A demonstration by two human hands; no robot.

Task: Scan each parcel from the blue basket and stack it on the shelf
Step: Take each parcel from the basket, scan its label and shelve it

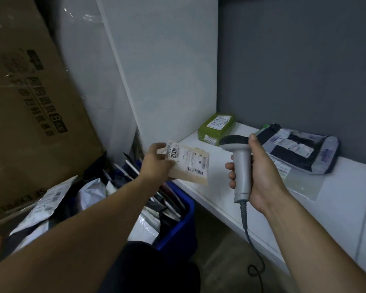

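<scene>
A dark grey wall [294, 70] stands at the right and meets a white panel [167, 70] in a corner. Left of the panel leans a film-wrapped white board [87, 70], then a printed cardboard box [30, 102]. The floor [220, 246] is brownish. Light is dim.

two hands in view: the left hand [156, 163] mid-frame and the right hand [260, 170] right of centre. one scanner [241, 166]. one tan parcel [190, 163] at centre. three on the one shelf [336, 208] at right: a green parcel [217, 129], a dark parcel [300, 151], a clear bag [304, 185]. one blue basket [182, 225] lower centre, its parcels too heaped to count. one cardboard box [30, 102] upper left.
</scene>
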